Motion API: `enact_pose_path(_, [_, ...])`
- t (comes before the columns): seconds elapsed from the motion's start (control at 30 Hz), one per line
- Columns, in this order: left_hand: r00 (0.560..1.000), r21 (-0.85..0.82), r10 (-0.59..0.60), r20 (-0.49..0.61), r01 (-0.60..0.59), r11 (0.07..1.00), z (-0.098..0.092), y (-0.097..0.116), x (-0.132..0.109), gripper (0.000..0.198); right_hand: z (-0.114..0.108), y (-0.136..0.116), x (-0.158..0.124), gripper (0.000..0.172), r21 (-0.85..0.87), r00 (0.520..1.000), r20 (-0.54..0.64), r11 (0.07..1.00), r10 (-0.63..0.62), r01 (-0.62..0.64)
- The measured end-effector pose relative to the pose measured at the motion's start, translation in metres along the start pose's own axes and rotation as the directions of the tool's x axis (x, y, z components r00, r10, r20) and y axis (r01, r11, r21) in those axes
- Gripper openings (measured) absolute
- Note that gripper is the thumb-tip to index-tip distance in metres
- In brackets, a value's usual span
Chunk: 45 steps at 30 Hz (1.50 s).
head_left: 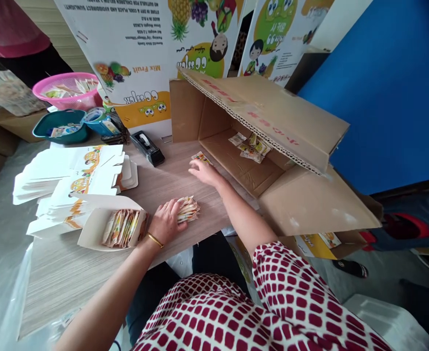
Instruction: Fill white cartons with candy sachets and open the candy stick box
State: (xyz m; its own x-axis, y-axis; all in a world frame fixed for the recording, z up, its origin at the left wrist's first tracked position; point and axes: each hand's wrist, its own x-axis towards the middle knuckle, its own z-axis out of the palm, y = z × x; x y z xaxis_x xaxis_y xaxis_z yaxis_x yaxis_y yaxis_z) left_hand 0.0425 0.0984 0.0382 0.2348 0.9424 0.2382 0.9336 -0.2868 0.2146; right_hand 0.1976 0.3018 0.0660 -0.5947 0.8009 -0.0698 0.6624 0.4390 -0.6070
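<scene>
My left hand grips one end of a row of candy packets on the table, with fingers over the top and the thumb along the near side. Left of that hand, an open white carton lies tilted with more packets packed upright inside. My right hand is low over the table, its fingers loosely stretched and bent downward. Just beyond its fingertips lies a single flat packet; whether they touch is hard to see.
A brown cardboard box lies on its side at right, with several loose packets inside. At left are flat white cartons, a tape dispenser, a teal basket and a pink basket. Large printed cartons stand behind.
</scene>
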Motion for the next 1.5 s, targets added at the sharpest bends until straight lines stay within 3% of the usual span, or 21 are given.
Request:
enact_pose_path(0.07, [0.998,-0.050,-0.053,-0.023,0.052,0.997,0.004,-0.002,-0.001,0.081,-0.005,0.020,0.018,0.039,-0.196,0.956,-0.251,0.959,0.151,-0.203])
enact_pose_path(0.1, [0.997,-0.075,-0.075,-0.033,0.073,0.995,0.005,-0.002,-0.002,0.086,-0.006,0.028,0.025,0.035,-0.252,0.933,-0.310,0.930,0.182,-0.266])
enact_pose_path(0.2, [0.996,-0.112,-0.083,-0.037,0.079,0.991,0.003,0.000,-0.004,0.074,-0.002,0.034,0.033,0.024,-0.221,0.941,-0.292,0.945,0.170,-0.239])
enact_pose_path(0.27, [0.998,-0.064,-0.038,-0.058,0.034,0.997,-0.001,0.002,-0.003,0.059,0.004,0.023,0.027,0.021,-0.114,0.981,-0.187,0.991,0.053,-0.075])
enact_pose_path(0.33, [0.995,0.002,-0.001,-0.101,0.001,1.000,-0.005,0.004,-0.001,0.055,0.009,0.009,0.012,0.018,0.031,0.990,0.055,0.991,-0.130,0.129])
enact_pose_path(0.37, [0.994,0.017,0.014,-0.109,-0.012,1.000,-0.006,0.004,-0.001,0.056,0.011,0.003,0.003,0.017,0.123,0.954,0.203,0.973,-0.219,0.197])
enact_pose_path(0.43, [0.996,-0.019,0.016,-0.086,-0.017,1.000,-0.005,0.004,0.000,0.062,0.013,-0.003,-0.021,0.024,0.334,0.832,0.433,0.919,-0.346,0.209])
enact_pose_path(0.5, [0.999,-0.093,-0.021,-0.030,0.019,0.996,-0.001,0.004,-0.001,0.070,0.014,-0.001,-0.046,0.039,0.520,0.776,0.474,0.843,-0.415,0.133])
enact_pose_path(0.57, [0.997,-0.117,-0.075,0.009,0.076,0.990,0.002,0.004,-0.002,0.079,0.018,0.002,-0.072,0.063,0.609,0.806,0.425,0.789,-0.412,0.082])
enact_pose_path(0.63, [0.996,-0.076,-0.077,0.050,0.080,0.994,0.001,0.005,-0.003,0.091,0.023,0.004,-0.095,0.080,0.585,0.879,0.353,0.809,-0.321,0.060])
enact_pose_path(0.7, [0.993,-0.008,-0.047,0.107,0.048,0.999,-0.002,0.009,-0.003,0.097,0.024,0.004,-0.110,0.079,0.537,0.919,0.312,0.843,-0.243,0.041])
enact_pose_path(0.77, [0.986,0.041,-0.044,0.161,0.038,0.998,-0.005,0.016,-0.004,0.096,0.018,0.003,-0.113,0.066,0.552,0.887,0.369,0.833,-0.277,0.031])
enact_pose_path(0.83, [0.983,0.064,-0.097,0.157,0.087,0.994,-0.007,0.026,-0.009,0.090,0.006,0.001,-0.103,0.050,0.549,0.817,0.470,0.836,-0.333,0.025])
enact_pose_path(0.87, [0.983,0.061,-0.125,0.138,0.117,0.991,-0.007,0.033,-0.014,0.086,-0.001,-0.001,-0.094,0.043,0.528,0.820,0.475,0.849,-0.320,0.025])
enact_pose_path(0.93, [0.984,0.017,-0.153,0.094,0.152,0.988,-0.010,0.048,-0.029,0.078,-0.011,-0.012,-0.073,0.036,0.502,0.904,0.355,0.864,-0.238,0.030])
enact_pose_path(1.0, [0.990,-0.057,-0.128,0.067,0.132,0.990,-0.020,0.064,-0.052,0.075,-0.013,-0.033,-0.053,0.038,0.568,0.975,0.141,0.821,-0.170,0.061])
enact_pose_path(1.1, [0.986,-0.109,-0.151,-0.074,0.142,0.984,-0.054,0.076,-0.087,0.076,-0.001,-0.077,-0.035,0.043,0.697,0.967,0.015,0.696,-0.253,0.171])
enact_pose_path(1.17, [0.921,-0.085,-0.295,-0.253,0.283,0.955,-0.082,0.067,-0.101,0.073,0.016,-0.106,-0.029,0.044,0.738,0.933,0.028,0.638,-0.357,0.222])
enact_pose_path(1.27, [0.732,-0.019,-0.539,-0.416,0.586,0.810,-0.111,0.032,-0.100,0.077,0.044,-0.136,-0.025,0.042,0.769,0.913,0.035,0.594,-0.406,0.235])
enact_pose_path(1.37, [0.612,0.081,-0.703,-0.363,0.772,0.630,-0.105,-0.008,-0.085,0.082,0.064,-0.144,-0.023,0.042,0.788,0.919,0.068,0.586,-0.390,0.190])
enact_pose_path(1.5, [0.571,0.085,-0.801,-0.177,0.820,0.566,-0.074,-0.030,-0.072,0.086,0.072,-0.138,-0.025,0.047,0.795,0.927,0.139,0.598,-0.347,0.104])
